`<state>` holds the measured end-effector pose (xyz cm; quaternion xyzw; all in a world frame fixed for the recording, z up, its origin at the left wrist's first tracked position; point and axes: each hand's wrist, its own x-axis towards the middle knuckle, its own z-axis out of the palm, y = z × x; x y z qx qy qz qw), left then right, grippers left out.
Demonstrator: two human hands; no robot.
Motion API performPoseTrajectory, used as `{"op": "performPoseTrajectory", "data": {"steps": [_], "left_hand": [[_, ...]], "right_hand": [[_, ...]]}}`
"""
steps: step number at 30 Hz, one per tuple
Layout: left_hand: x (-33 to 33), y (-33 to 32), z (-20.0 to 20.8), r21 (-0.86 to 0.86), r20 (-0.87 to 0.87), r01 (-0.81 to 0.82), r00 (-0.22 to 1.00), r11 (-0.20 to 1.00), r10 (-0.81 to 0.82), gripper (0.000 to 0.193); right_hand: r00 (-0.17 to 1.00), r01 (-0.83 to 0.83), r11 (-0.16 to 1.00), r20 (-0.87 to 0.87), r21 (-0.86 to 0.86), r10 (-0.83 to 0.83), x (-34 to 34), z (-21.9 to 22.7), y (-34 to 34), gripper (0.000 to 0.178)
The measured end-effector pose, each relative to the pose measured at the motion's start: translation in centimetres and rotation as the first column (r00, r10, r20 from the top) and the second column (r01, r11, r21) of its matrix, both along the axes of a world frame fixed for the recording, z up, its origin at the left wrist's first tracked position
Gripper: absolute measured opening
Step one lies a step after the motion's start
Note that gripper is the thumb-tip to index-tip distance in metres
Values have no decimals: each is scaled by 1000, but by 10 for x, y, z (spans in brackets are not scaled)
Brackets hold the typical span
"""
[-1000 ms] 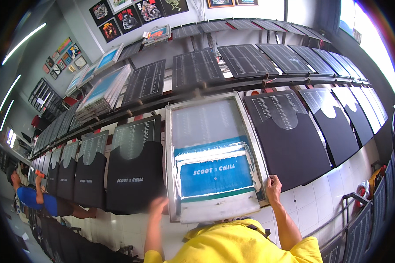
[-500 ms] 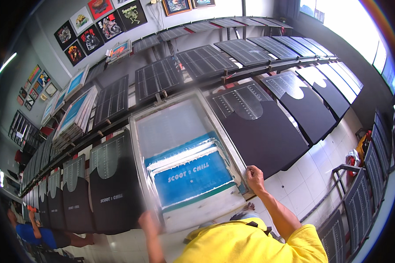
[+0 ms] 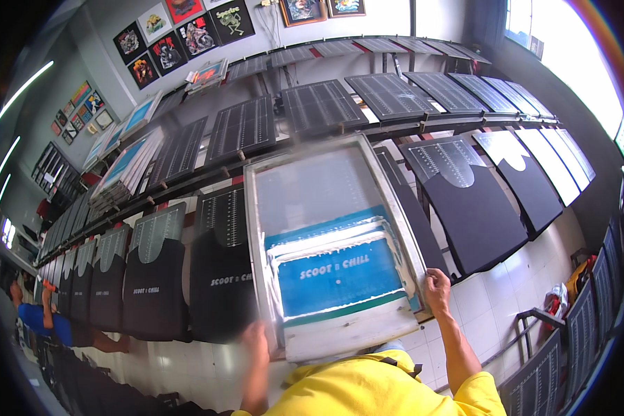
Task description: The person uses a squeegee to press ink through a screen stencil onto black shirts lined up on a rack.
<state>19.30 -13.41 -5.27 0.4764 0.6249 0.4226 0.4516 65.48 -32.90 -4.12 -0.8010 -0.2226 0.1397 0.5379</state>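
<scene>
Head view — boards [image 3: 451, 159] flank the screen [image 3: 333, 249] above white tiles [image 3: 492, 299].

Blurry left hand [image 3: 255, 339] (grip unclear).

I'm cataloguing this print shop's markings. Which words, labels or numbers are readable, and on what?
Locations only, wording withheld:
Silk screen: one legible pale line on blue.
Left-hand black shirts: pale line, too small on farther ones.
Black wall poster: greenish word, legible.
Platens: pale scale markings, too small.
</scene>
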Motion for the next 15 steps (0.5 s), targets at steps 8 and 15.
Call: {"op": "performPoseTrajectory", "data": {"steps": [8,15], "left_hand": [[115,-48,14,-52,57,92,994,994,-89,28],[138,-42,3,-22,-50,104,993,994,-105,24]], "right_hand": [[998,29,998,59,-47,-26,106,2,-55,21],[997,40,997,65,-61,-36,130,-3,-47,21]]}}
